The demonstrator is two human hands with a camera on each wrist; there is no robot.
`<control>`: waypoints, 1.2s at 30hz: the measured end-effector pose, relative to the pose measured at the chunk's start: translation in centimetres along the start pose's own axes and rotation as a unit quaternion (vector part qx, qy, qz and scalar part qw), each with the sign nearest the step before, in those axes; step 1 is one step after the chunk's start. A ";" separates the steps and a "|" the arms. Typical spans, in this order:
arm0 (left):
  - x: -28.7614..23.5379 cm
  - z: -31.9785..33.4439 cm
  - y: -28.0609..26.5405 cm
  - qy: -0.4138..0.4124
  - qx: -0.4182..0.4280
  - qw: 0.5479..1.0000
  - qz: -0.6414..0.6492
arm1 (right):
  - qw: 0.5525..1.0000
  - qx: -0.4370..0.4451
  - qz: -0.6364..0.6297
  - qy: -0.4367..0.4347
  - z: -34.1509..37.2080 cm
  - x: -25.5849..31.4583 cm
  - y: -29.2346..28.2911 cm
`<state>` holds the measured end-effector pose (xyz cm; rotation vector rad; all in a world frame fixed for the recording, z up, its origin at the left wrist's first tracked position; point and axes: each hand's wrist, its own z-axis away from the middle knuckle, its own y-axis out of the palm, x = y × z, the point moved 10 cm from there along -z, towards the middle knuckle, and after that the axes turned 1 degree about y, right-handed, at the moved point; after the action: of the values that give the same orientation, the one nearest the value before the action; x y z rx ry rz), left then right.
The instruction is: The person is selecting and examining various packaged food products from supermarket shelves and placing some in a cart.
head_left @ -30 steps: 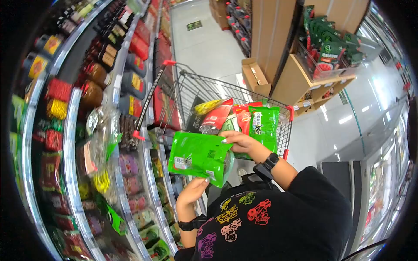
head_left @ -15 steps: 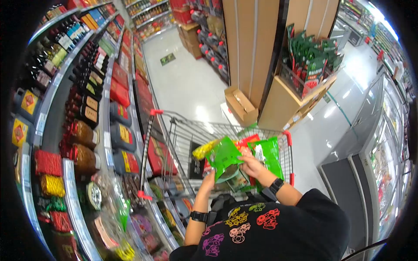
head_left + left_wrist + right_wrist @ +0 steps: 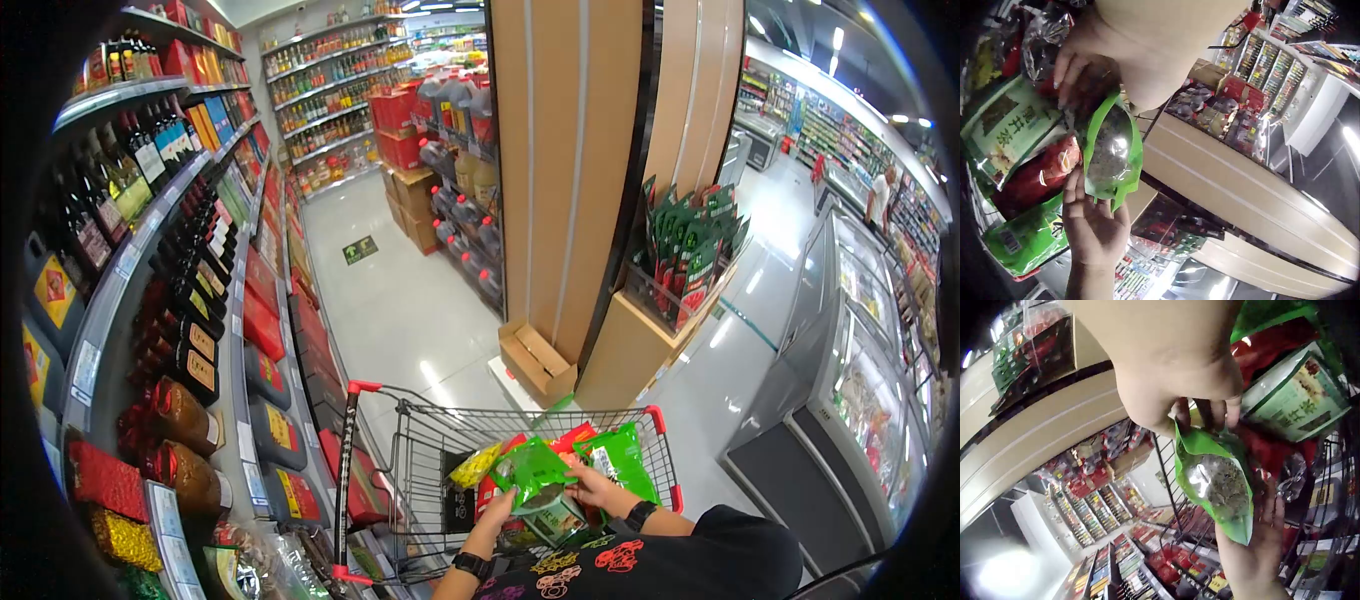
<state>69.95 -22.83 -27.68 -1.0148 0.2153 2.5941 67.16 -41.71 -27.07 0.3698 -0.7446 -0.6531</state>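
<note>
Left hand and right hand grip a green bag over a shopping cart.
The bag partly covers other packets (a yellow packet shows beside it); beyond the cart, a cardboard box sits by a pillar, between shelves and a freezer.

Green pouch of glossy plastic
</note>
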 end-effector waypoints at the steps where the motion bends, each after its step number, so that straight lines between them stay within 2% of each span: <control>1: 2.3 -2.6 0.4 -0.013 0.033 0.999 -0.016 | 1.000 -0.007 0.005 0.011 0.3 -0.6 -1.1; 3: 4.0 -4.3 1.0 0.037 0.036 0.997 -0.064 | 0.998 -0.042 0.035 0.030 0.7 -1.7 -3.4; 7: 6.2 -1.5 3.1 -0.040 0.054 0.998 0.000 | 0.978 -0.100 0.161 0.090 1.9 -2.9 -5.7; 9: 6.9 -0.2 3.6 -0.050 0.029 0.998 -0.009 | 0.967 -0.091 0.221 0.086 0.8 -3.1 -7.1; 11: 8.3 -1.0 3.7 -0.020 -0.001 0.999 -0.037 | 0.965 -0.078 0.240 0.075 0.8 -3.5 -7.3; 13: 7.3 1.3 3.8 0.032 -0.055 0.998 0.009 | 0.963 -0.075 0.256 0.050 2.3 -2.8 -6.6; 14: 10.4 -1.8 3.5 0.055 -0.054 0.997 -0.012 | 0.961 -0.059 0.265 0.050 2.8 -2.6 -6.2; 15: 9.3 0.3 3.2 0.085 -0.112 0.981 -0.130 | 0.960 -0.044 0.274 0.050 3.2 -2.7 -6.1; 17: 3.5 8.6 4.2 0.130 -0.220 0.896 -0.363 | 0.962 -0.026 0.268 0.036 3.8 -3.0 -6.8; 19: 2.1 13.5 5.9 0.186 -0.276 0.860 -0.385 | 0.964 -0.023 0.261 0.039 4.4 -3.5 -7.6; 20: 1.8 15.4 6.3 0.209 -0.304 0.838 -0.402 | 0.976 0.005 0.217 0.015 4.8 -3.6 -7.6; 23: 4.0 18.5 7.9 0.147 -0.274 0.877 -0.366 | 0.989 -0.007 0.134 -0.064 6.8 -3.6 -8.5; 25: 5.0 20.6 8.6 0.194 -0.300 0.862 -0.360 | 0.983 -0.043 0.164 -0.066 8.3 -4.1 -8.7; 30: 5.7 28.9 5.8 0.184 -0.418 0.837 -0.302 | 0.971 -0.035 0.221 -0.086 9.8 -6.5 -5.0; 33: 8.4 34.3 2.4 0.192 -0.506 0.809 -0.229 | 0.958 0.051 0.273 -0.074 9.7 -9.4 0.3; 36: 11.9 40.8 -0.3 0.225 -0.556 0.799 -0.046 | 0.940 0.164 0.296 -0.041 12.4 -13.2 7.5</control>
<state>36.27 -8.65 -5.91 -1.9017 -1.3659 2.1990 53.95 -28.42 -21.25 0.3981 -0.9913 0.0289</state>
